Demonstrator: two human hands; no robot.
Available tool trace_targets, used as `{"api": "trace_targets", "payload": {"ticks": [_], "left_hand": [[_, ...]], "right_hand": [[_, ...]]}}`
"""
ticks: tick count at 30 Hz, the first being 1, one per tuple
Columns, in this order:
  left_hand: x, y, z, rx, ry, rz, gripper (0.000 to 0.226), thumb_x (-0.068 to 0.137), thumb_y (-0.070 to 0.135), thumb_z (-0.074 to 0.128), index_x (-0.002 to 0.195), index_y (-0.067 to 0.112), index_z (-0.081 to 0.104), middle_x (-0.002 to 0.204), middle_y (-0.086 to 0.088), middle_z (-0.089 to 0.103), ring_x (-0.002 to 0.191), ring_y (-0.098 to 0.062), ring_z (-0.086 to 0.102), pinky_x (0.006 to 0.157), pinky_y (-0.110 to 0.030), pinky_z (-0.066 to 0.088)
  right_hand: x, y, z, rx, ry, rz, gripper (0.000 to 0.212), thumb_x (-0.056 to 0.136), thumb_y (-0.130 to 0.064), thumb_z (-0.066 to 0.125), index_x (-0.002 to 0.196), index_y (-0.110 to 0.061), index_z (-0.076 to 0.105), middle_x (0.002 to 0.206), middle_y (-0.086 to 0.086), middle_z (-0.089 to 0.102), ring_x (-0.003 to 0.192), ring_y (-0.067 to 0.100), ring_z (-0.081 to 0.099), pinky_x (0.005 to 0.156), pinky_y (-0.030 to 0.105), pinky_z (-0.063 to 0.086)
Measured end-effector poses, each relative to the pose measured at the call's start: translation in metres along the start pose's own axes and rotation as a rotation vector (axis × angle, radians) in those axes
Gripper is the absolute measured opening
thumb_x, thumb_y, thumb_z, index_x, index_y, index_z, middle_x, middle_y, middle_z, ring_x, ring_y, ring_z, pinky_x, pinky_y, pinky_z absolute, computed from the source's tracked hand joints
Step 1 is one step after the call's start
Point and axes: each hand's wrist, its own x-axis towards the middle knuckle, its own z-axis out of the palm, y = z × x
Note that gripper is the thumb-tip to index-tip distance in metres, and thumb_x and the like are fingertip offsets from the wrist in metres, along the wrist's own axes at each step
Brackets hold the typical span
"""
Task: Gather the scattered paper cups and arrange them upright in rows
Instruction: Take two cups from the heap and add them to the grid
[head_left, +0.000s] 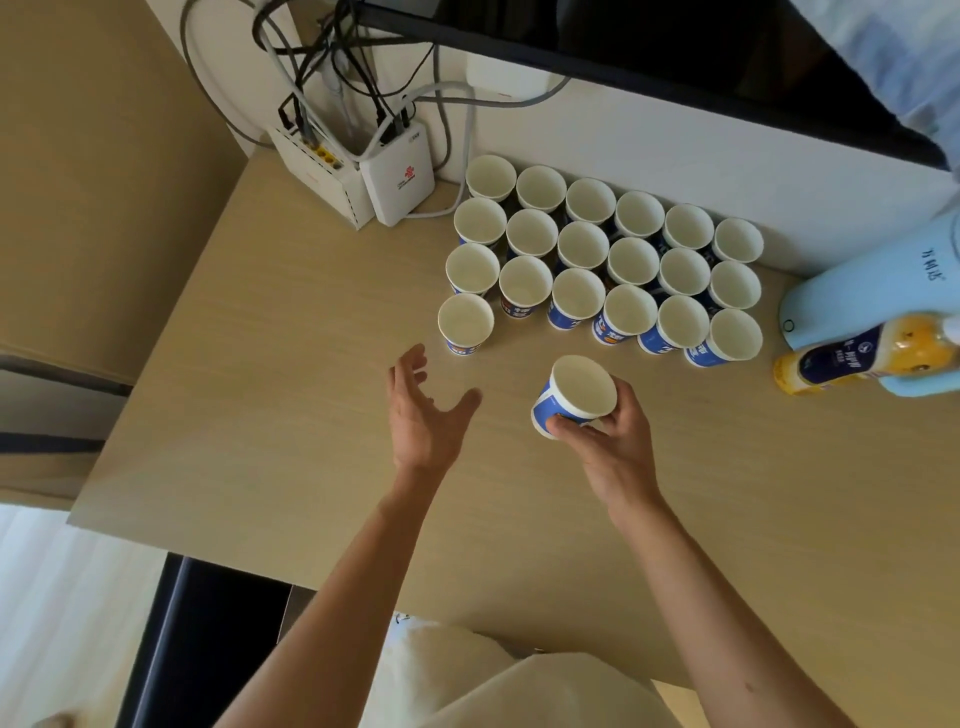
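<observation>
Nineteen paper cups (583, 245) stood in rows; a twentieth cup (576, 392) was gripped, tilted, by the right hand (610, 436) before them, the left hand (421, 410) spread empty. Neighbours could be toppled by a skewed set-down.

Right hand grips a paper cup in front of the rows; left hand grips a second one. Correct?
No. In the head view the left hand is open and holds nothing; only the right hand grips a paper cup in front of the rows.
</observation>
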Motion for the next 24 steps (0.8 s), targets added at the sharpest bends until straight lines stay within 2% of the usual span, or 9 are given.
{"api": "trace_targets", "payload": {"ticks": [2, 5, 11, 12, 14, 16, 18, 21, 24], "left_hand": [[-0.02, 0.008, -0.008, -0.047, -0.004, -0.003, 0.077, 0.074, 0.019, 0.089, 0.14, 0.022, 0.048, 0.132, 0.005, 0.053, 0.114, -0.011, 0.055, 0.087, -0.028, 0.051], [-0.045, 0.019, -0.017, -0.103, -0.006, -0.003, 0.067, 0.076, 0.02, 0.088, 0.133, 0.023, 0.053, 0.132, 0.011, 0.057, 0.116, -0.007, 0.057, 0.085, -0.026, 0.052], [-0.074, 0.037, -0.032, -0.169, -0.043, 0.006, 0.06, 0.077, 0.027, 0.086, 0.128, 0.026, 0.055, 0.128, 0.015, 0.061, 0.114, -0.007, 0.06, 0.084, -0.028, 0.055], [-0.077, 0.039, -0.034, -0.176, -0.047, 0.007, 0.061, 0.076, 0.029, 0.085, 0.129, 0.027, 0.054, 0.127, 0.015, 0.061, 0.115, -0.008, 0.061, 0.084, -0.028, 0.055], [-0.082, 0.041, -0.037, -0.187, -0.047, 0.001, 0.063, 0.075, 0.031, 0.083, 0.13, 0.028, 0.053, 0.126, 0.016, 0.061, 0.114, -0.009, 0.061, 0.083, -0.027, 0.055], [-0.087, 0.04, -0.04, -0.194, -0.046, -0.015, 0.063, 0.074, 0.031, 0.082, 0.129, 0.029, 0.053, 0.127, 0.016, 0.061, 0.115, -0.009, 0.062, 0.084, -0.028, 0.055], [-0.09, 0.038, -0.043, -0.197, -0.051, -0.031, 0.062, 0.074, 0.031, 0.082, 0.129, 0.03, 0.053, 0.126, 0.017, 0.061, 0.114, -0.009, 0.062, 0.084, -0.03, 0.055], [-0.092, 0.034, -0.049, -0.202, -0.048, -0.039, 0.063, 0.076, 0.027, 0.084, 0.13, 0.031, 0.052, 0.125, 0.017, 0.062, 0.11, -0.01, 0.065, 0.084, -0.033, 0.056], [-0.09, 0.029, -0.055, -0.204, -0.035, -0.045, 0.066, 0.075, 0.03, 0.083, 0.132, 0.031, 0.05, 0.123, 0.018, 0.062, 0.106, -0.013, 0.067, 0.082, -0.03, 0.056]], "right_hand": [[0.009, 0.003, 0.006, -0.031, -0.003, 0.002, 0.065, 0.063, -0.014, 0.082, 0.124, -0.014, 0.06, 0.117, 0.006, 0.069, 0.103, 0.011, 0.067, 0.076, 0.016, 0.053], [0.028, 0.007, 0.015, -0.098, -0.011, 0.006, 0.063, 0.061, -0.018, 0.083, 0.12, -0.018, 0.061, 0.117, 0.003, 0.07, 0.105, 0.013, 0.067, 0.077, 0.017, 0.052], [0.064, 0.011, 0.033, -0.227, -0.018, -0.006, 0.06, 0.061, -0.023, 0.084, 0.117, -0.025, 0.062, 0.111, -0.004, 0.072, 0.102, 0.015, 0.07, 0.085, 0.03, 0.057], [0.067, 0.012, 0.037, -0.229, -0.019, -0.017, 0.057, 0.063, -0.021, 0.084, 0.116, -0.025, 0.062, 0.109, -0.006, 0.072, 0.101, 0.012, 0.069, 0.084, 0.028, 0.056], [0.071, 0.015, 0.044, -0.222, -0.021, -0.041, 0.052, 0.07, -0.009, 0.085, 0.115, -0.022, 0.062, 0.105, -0.01, 0.071, 0.092, -0.001, 0.067, 0.077, 0.015, 0.051], [0.075, 0.02, 0.05, -0.224, -0.01, -0.066, 0.052, 0.074, -0.001, 0.082, 0.118, -0.017, 0.062, 0.104, -0.008, 0.07, 0.089, -0.004, 0.065, 0.074, 0.009, 0.048], [0.079, 0.025, 0.053, -0.229, 0.009, -0.08, 0.055, 0.072, -0.002, 0.082, 0.121, -0.016, 0.061, 0.107, -0.005, 0.071, 0.093, 0.002, 0.067, 0.076, 0.009, 0.048], [0.085, 0.031, 0.06, -0.255, 0.022, -0.084, 0.057, 0.069, -0.003, 0.082, 0.121, -0.015, 0.06, 0.106, -0.005, 0.07, 0.092, 0.003, 0.066, 0.08, 0.014, 0.05], [0.091, 0.034, 0.066, -0.253, 0.04, -0.078, 0.061, 0.068, -0.003, 0.081, 0.124, -0.014, 0.059, 0.112, 0.0, 0.07, 0.097, 0.01, 0.067, 0.082, 0.016, 0.052]]}}
